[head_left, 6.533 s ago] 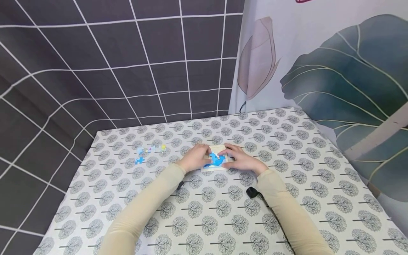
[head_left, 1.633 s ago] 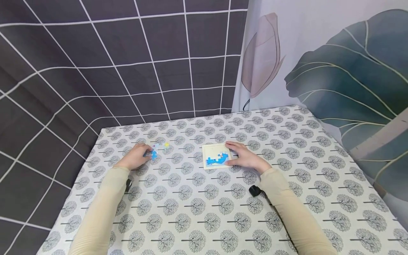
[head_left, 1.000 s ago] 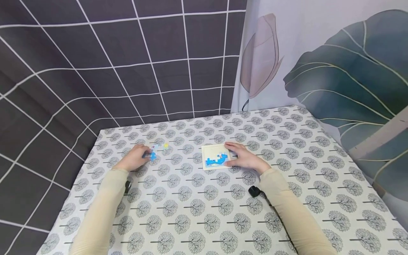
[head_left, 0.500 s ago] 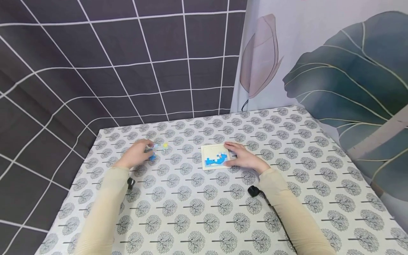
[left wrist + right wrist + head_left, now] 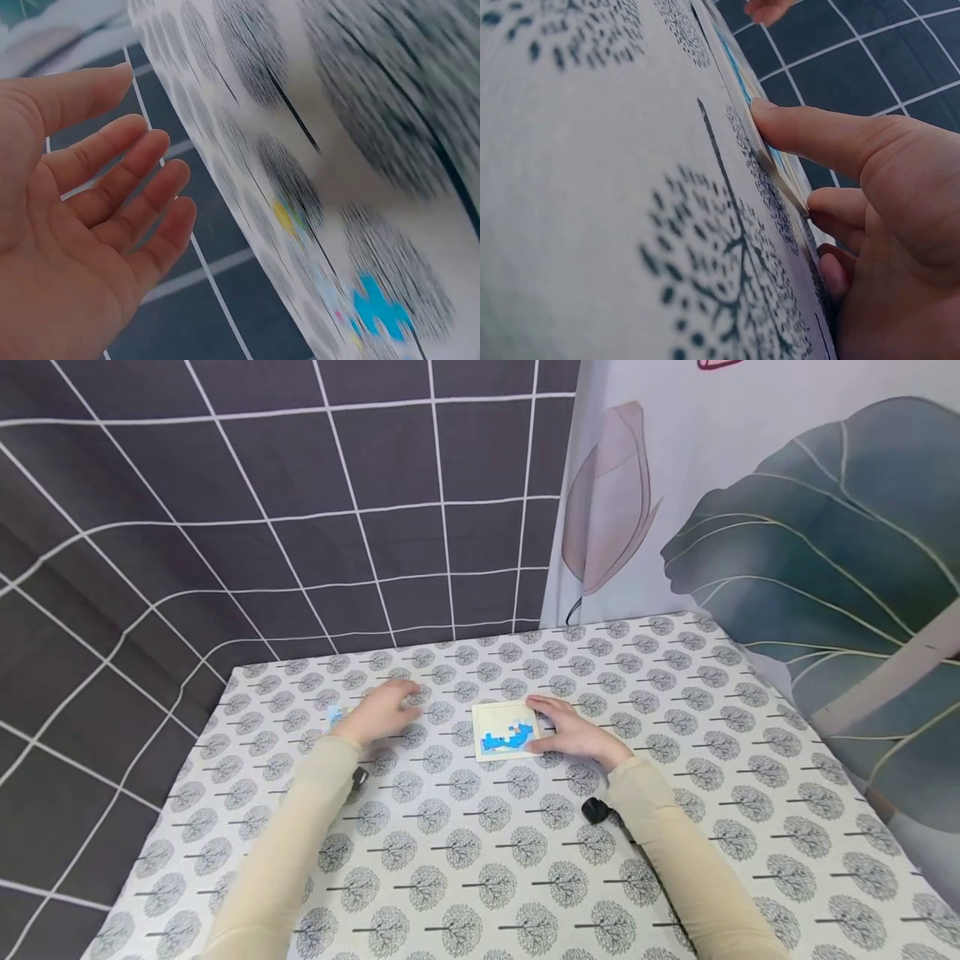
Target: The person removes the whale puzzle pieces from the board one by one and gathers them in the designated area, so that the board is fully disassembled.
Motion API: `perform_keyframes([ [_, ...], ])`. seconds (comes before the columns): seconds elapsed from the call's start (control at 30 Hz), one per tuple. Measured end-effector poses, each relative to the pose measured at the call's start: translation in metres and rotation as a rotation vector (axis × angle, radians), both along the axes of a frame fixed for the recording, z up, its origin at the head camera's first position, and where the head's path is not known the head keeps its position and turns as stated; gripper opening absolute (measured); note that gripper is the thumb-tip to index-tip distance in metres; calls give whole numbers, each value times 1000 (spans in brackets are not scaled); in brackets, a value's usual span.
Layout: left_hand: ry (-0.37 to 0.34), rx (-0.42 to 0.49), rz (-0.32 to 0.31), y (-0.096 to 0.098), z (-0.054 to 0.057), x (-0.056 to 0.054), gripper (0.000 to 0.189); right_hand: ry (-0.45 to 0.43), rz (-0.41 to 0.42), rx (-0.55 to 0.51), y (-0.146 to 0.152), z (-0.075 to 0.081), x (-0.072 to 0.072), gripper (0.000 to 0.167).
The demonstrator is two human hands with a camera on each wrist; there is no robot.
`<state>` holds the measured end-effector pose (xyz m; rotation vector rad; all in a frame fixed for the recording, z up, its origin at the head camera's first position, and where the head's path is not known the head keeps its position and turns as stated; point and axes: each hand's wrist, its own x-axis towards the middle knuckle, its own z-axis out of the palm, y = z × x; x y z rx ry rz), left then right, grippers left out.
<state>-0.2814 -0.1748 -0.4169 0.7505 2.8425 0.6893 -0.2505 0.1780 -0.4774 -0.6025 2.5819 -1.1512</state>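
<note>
A cream square puzzle tray point(image 5: 491, 717) lies on the table with several blue pieces point(image 5: 510, 740) along its lower part. My right hand point(image 5: 573, 735) holds the tray at its right side, thumb at the near edge and fingers at the far corner. In the right wrist view, the thumb point(image 5: 810, 131) sits at the tray's rim. My left hand point(image 5: 382, 712) hovers left of the tray, palm bare and fingers loosely bent in the left wrist view. Beyond it lie a blue puzzle piece point(image 5: 381, 309) and a yellow-marked piece point(image 5: 285, 215), partly blurred.
A tree-print cloth point(image 5: 450, 860) covers the table. A dark gridded curtain point(image 5: 300, 485) hangs behind and to the left, with a leaf-print curtain point(image 5: 825, 552) at the right. A pale blue loose piece point(image 5: 334, 713) shows just left of my left hand.
My left hand has left the tray, gone to the loose pieces at left, fingered them, and now moved back rightward with nothing in it. My right hand stays at the tray.
</note>
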Motion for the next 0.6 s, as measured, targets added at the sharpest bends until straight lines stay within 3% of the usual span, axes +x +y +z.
perform_keyframes([
  [0.4, -5, -109, -132, 66, 2, -6, 46, -22, -11, -26, 0, -4, -2, 94],
  [0.6, 39, -138, -198, 94, -2, -5, 39, -25, -16, -22, 1, -5, -1, 93],
])
